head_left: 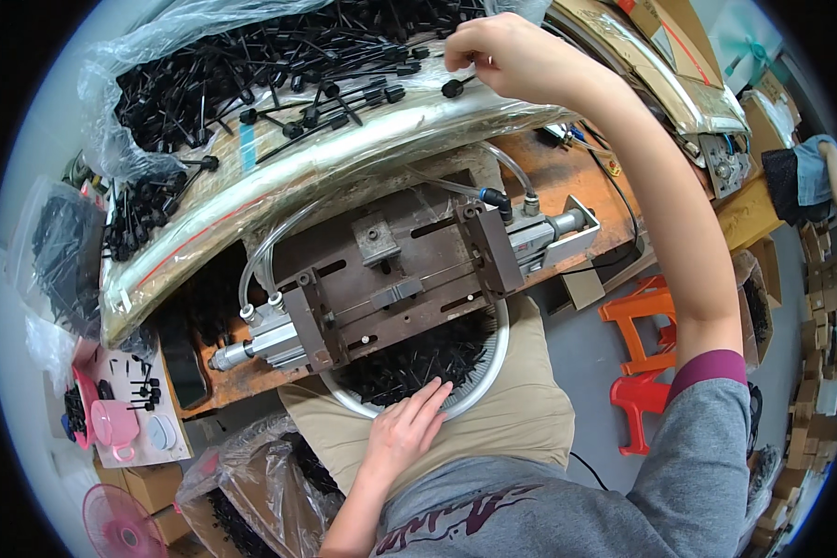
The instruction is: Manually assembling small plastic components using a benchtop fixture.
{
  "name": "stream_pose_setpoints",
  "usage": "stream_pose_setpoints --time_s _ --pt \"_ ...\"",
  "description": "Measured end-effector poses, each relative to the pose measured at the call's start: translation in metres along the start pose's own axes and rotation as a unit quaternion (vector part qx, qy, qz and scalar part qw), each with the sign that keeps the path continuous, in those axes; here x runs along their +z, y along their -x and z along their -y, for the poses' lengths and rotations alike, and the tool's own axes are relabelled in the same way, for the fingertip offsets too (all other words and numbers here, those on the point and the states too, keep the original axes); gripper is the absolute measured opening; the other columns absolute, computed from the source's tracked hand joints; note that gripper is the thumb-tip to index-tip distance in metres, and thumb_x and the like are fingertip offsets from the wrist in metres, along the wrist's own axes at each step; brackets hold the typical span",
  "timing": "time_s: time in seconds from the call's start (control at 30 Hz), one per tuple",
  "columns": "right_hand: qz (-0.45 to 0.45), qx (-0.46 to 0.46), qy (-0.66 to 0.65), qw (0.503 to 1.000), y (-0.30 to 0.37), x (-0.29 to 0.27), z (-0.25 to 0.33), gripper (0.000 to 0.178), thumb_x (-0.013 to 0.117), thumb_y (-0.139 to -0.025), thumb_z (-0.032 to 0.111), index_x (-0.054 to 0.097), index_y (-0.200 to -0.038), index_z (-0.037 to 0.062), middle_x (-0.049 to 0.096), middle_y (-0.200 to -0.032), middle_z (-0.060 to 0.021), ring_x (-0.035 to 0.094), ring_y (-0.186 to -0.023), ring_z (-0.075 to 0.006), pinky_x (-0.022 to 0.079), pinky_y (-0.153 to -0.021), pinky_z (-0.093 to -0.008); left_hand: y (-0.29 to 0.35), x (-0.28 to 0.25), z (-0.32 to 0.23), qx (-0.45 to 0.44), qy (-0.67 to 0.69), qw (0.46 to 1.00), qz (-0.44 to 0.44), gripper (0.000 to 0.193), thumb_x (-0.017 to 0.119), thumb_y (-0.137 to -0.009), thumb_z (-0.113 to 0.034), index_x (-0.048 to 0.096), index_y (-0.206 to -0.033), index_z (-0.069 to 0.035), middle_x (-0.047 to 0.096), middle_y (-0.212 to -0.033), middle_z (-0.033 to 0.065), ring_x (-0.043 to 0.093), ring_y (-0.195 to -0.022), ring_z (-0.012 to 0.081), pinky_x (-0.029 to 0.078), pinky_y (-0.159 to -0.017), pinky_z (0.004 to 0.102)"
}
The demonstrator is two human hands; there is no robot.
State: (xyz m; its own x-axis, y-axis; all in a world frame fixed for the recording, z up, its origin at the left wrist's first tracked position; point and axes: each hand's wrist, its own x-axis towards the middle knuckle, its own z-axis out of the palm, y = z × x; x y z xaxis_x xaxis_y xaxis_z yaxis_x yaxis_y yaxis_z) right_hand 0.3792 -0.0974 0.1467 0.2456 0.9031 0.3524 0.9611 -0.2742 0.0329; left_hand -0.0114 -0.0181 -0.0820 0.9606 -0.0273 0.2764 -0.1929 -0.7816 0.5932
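My right hand (504, 58) reaches out over the far right of the heaped parts, its fingers curled in a pinch. A black knob-headed stem (452, 88) sticks out below the fingers, its thin end running up to them. More such black parts (279, 60) lie piled on the plastic-wrapped cardboard. My left hand (411, 420) lies with stretched fingers on the near rim of a round white basket (503, 358), which sits on my lap. Inside the basket are many black pieces (400, 372). A brown metal fixture (363, 288) stands between my hands, with a small block on its rods.
Air cylinders (274, 342) with clear hoses flank the fixture on the wooden bench (581, 181). At left are a pink mug (114, 423) and a pink fan (126, 525). Orange (640, 321) and red stools (637, 409) stand at right, with cardboard boxes beyond.
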Motion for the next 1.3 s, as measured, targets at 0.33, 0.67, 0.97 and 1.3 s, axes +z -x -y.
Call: stream_pose_setpoints --time_s 0.33,0.67,0.97,1.3 --pt "-0.041 -0.097 0.079 0.991 0.021 -0.009 0.031 0.021 0.066 -0.084 0.002 0.065 -0.105 0.0022 0.065 -0.098 -0.0118 0.066 -0.091 -0.0315 0.054 -0.078 -0.0387 -0.006 -0.007 -0.010 0.027 -0.008 1.000 -0.005 0.048 0.078 -0.077 -0.010 0.066 -0.124 -0.007 0.068 -0.121 0.0100 0.071 -0.087 0.0225 0.057 -0.070 0.0309" --pt "-0.258 -0.265 -0.038 0.929 0.099 0.037 0.167 0.028 0.066 -0.075 0.012 0.071 -0.094 -0.0084 0.067 -0.097 -0.0181 0.067 -0.077 -0.0211 0.058 -0.064 -0.0313 -0.053 -0.075 -0.049 -0.069 0.262 0.922 -0.275 0.051 0.080 -0.074 0.006 0.063 -0.122 0.006 0.066 -0.120 0.0232 0.069 -0.102 0.0267 0.061 -0.084 0.0318" --pt "-0.249 -0.171 -0.144 0.942 0.124 0.053 0.187 0.031 0.064 -0.078 0.010 0.070 -0.100 -0.0110 0.068 -0.101 -0.0208 0.069 -0.086 -0.0275 0.061 -0.076 -0.0349 -0.059 -0.092 -0.053 -0.015 0.086 0.957 -0.275 0.040 0.086 -0.067 0.003 0.071 -0.104 0.002 0.071 -0.102 0.0139 0.070 -0.087 0.0237 0.058 -0.074 0.0306" --pt "-0.332 0.119 -0.349 0.868 0.150 0.055 0.198 0.028 0.071 -0.081 -0.013 0.065 -0.108 -0.0068 0.072 -0.103 -0.0210 0.073 -0.093 -0.0275 0.061 -0.080 -0.0347 -0.075 -0.065 -0.026 -0.008 -0.102 0.974 -0.201 0.028 0.083 -0.069 -0.006 0.072 -0.094 0.000 0.069 -0.121 0.0152 0.069 -0.074 0.0205 0.054 -0.066 0.0309"
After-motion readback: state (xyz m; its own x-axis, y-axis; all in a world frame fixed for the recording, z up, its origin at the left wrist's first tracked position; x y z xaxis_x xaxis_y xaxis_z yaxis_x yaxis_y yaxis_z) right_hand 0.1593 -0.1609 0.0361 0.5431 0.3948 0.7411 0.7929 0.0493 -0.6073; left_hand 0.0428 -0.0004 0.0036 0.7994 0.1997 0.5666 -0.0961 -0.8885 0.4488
